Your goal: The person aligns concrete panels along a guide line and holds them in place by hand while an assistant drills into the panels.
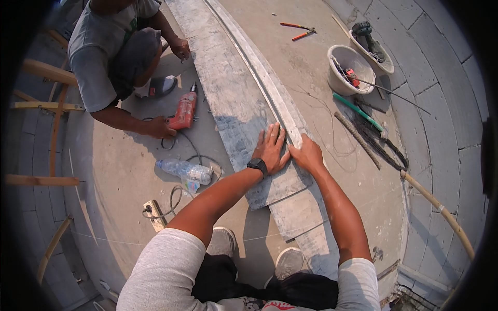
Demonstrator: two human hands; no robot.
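Two-handed steadying of a pale strip (pixel 281 111) lying lengthwise on grey boarding (pixel 228 85): flat placement of the spread left grip (pixel 271 151) just beside it, apparently as a brace; clamping of its near end in the right grip (pixel 308 155), seemingly against sideways drift

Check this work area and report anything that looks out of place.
A clear plastic bottle lies on its side near a looped cord and a power strip; that looks odd beside electrics. No spill is visible.
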